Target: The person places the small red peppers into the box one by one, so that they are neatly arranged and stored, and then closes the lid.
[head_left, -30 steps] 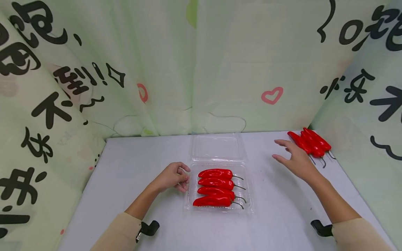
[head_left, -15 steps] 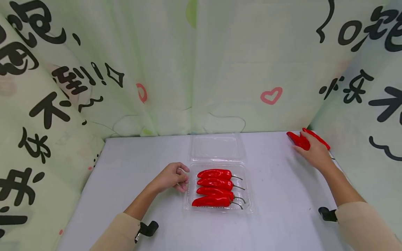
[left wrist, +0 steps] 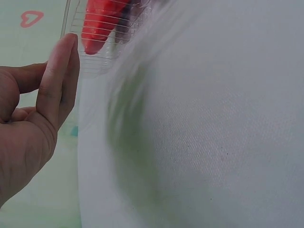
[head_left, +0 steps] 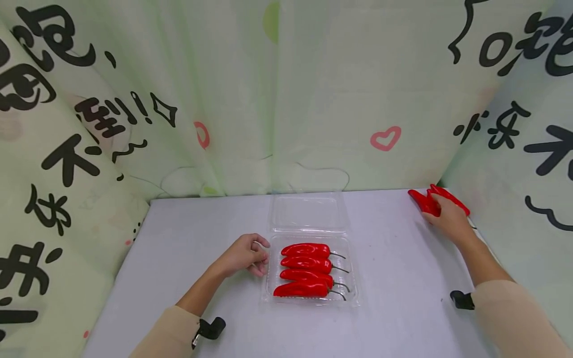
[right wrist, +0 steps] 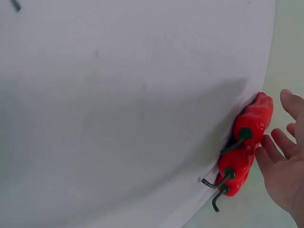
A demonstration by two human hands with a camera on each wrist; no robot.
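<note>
Several red chili peppers [head_left: 306,263] lie side by side in a clear plastic clamshell box [head_left: 353,298], their green stems pointing right. My left hand [head_left: 245,254] stays at the box's left wall; in the left wrist view its fingertips are right at the ribbed edge and it holds nothing. At the table's back right corner, my right hand [head_left: 451,219] is over a group of three red peppers [right wrist: 237,159], partly covering them in the head view. In the right wrist view its thumb and fingers are spread beside the nearest pepper [right wrist: 252,124], not closed around it.
The box's clear lid [head_left: 309,211] lies folded back towards the rear edge of the white table [head_left: 201,219]. Pale green printed curtains [head_left: 322,99] rise behind and at both sides, near the right-hand peppers. Black cameras [head_left: 212,328] are strapped to both wrists.
My right hand has moved right and forward from beside the loose peppers to over them, its thumb reaching the left ones. The left hand and the peppers in the box have stayed put.
</note>
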